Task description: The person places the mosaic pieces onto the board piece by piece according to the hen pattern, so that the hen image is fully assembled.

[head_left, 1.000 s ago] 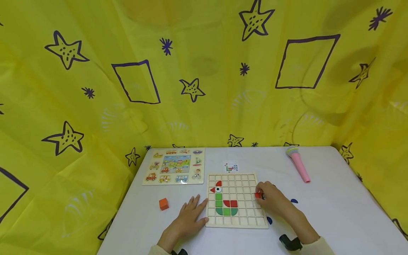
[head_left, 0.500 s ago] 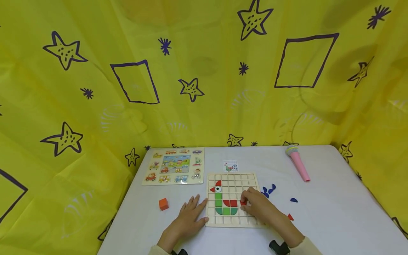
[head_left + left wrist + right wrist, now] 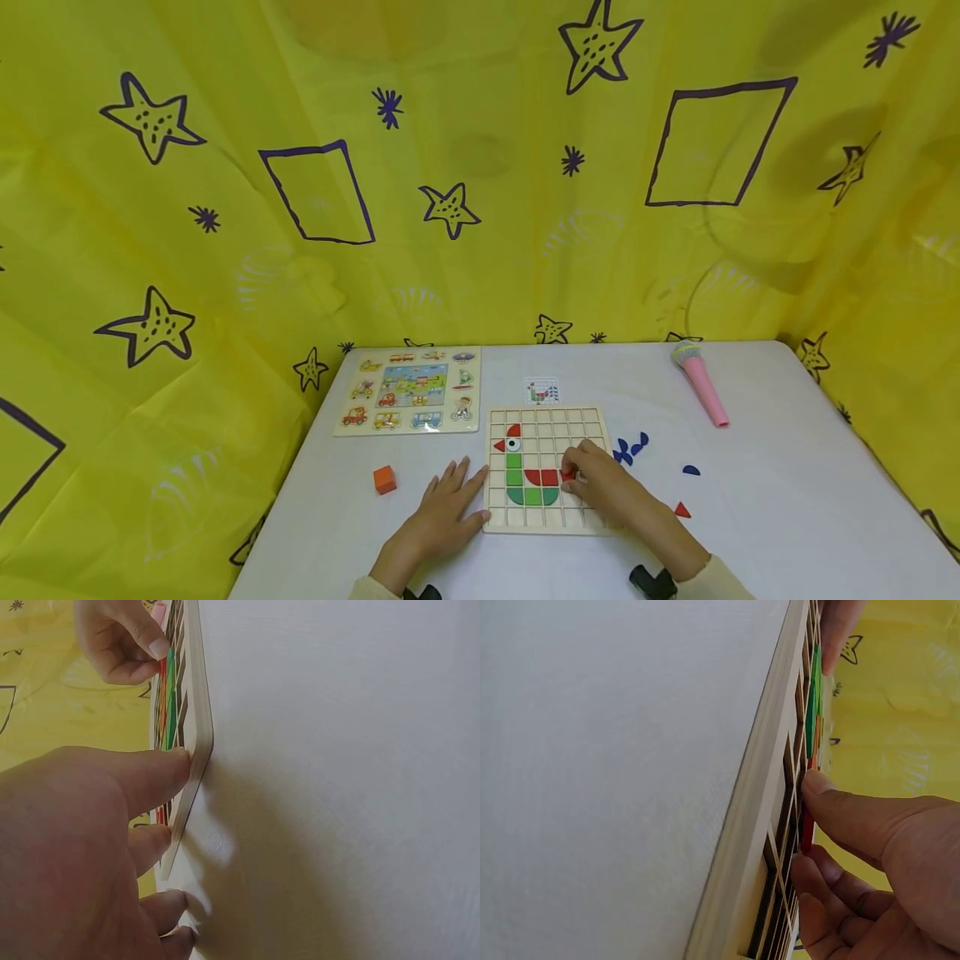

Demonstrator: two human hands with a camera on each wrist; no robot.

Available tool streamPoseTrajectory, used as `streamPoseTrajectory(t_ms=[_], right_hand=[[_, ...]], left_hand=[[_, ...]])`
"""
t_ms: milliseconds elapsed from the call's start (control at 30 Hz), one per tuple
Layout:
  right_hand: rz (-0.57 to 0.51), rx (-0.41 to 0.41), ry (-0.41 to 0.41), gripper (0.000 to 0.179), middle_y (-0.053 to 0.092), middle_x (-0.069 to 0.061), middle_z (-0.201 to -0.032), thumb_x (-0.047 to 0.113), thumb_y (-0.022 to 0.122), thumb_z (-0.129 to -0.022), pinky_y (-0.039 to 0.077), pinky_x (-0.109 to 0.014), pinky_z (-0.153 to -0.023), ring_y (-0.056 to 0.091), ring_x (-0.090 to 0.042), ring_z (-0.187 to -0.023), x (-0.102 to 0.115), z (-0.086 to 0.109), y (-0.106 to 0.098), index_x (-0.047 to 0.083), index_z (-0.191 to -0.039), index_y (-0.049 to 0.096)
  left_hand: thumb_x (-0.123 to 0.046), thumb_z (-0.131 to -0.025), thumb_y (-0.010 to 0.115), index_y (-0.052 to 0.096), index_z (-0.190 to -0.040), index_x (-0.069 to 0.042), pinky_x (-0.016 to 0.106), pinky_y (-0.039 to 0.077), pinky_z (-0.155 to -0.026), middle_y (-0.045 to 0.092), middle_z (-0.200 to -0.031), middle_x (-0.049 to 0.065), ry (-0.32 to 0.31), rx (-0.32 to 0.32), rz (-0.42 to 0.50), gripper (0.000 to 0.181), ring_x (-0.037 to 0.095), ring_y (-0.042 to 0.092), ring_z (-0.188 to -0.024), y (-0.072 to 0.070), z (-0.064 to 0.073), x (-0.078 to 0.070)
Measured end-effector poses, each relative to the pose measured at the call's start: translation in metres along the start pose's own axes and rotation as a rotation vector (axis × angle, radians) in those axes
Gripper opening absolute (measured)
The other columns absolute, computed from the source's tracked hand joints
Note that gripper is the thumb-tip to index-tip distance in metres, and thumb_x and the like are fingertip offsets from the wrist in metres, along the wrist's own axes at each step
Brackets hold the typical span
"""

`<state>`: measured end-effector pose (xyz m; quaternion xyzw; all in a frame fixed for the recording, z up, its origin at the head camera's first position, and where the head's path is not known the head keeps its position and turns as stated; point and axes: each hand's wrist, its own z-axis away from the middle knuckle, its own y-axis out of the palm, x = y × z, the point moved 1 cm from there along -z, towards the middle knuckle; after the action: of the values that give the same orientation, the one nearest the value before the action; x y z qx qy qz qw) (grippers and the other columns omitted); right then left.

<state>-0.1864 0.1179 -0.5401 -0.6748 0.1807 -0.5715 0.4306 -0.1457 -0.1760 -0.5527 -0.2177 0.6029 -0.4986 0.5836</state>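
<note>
In the head view, a wooden grid board (image 3: pixel 547 522) lies flat on the table with red and green tiles set into a bird shape. A round eye tile (image 3: pixel 513 444) sits near its upper left. My right hand (image 3: pixel 603 487) pinches a red tile (image 3: pixel 808 831) between thumb and fingers, right beside the red square tile (image 3: pixel 550 477). The fingers cover much of the held tile's outline. My left hand (image 3: pixel 442 517) lies with spread, straight fingers at the board's left edge; in the left wrist view its thumb (image 3: pixel 161 774) touches the rim.
A pattern card (image 3: pixel 542 391) lies behind the board. Blue pieces (image 3: pixel 624 454) and a red triangle (image 3: pixel 682 510) are scattered on the right. A pink microphone (image 3: pixel 705 392), a picture puzzle (image 3: pixel 360 425) and an orange cube (image 3: pixel 385 480) also lie on the table.
My right hand has moved left from the board's right edge with the red tile, stopping beside the red square tile. The left hand has stayed in place.
</note>
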Motion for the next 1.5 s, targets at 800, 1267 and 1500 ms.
streamPoseTrajectory(t_ms=[800,1267,1500], right_hand=[[-0.019,0.02,-0.088,0.022,0.056,0.003,-0.096,-0.007,0.068,-0.092,0.049,-0.025,-0.074,0.052,-0.014,-0.086,0.0,0.0,-0.005,0.013,-0.099,0.071],[-0.016,0.033,-0.088,0.026,0.058,0.001,-0.099,-0.01,0.064,-0.092,0.054,-0.03,-0.08,0.055,-0.017,-0.091,0.002,-0.002,-0.005,0.014,-0.098,0.073],[-0.02,0.019,-0.064,0.02,0.058,0.001,-0.103,-0.004,0.068,-0.094,0.055,-0.028,-0.079,0.055,-0.015,-0.09,-0.002,0.001,-0.012,0.014,-0.102,0.074]], left_hand=[[-0.045,-0.104,0.061,0.041,-0.164,-0.02,0.068,0.018,-0.127,0.028,-0.173,0.017,0.024,-0.013,-0.013,0.068,0.043,0.021,-0.161,0.0,0.0,0.001],[-0.046,-0.103,0.062,0.041,-0.164,-0.022,0.068,0.017,-0.127,0.028,-0.173,0.017,0.018,-0.012,-0.008,0.069,0.043,0.021,-0.161,-0.001,0.0,0.001],[-0.046,-0.103,0.062,0.041,-0.164,-0.021,0.068,0.017,-0.127,0.028,-0.173,0.017,0.016,-0.007,-0.001,0.069,0.044,0.02,-0.161,0.0,-0.001,0.001]])
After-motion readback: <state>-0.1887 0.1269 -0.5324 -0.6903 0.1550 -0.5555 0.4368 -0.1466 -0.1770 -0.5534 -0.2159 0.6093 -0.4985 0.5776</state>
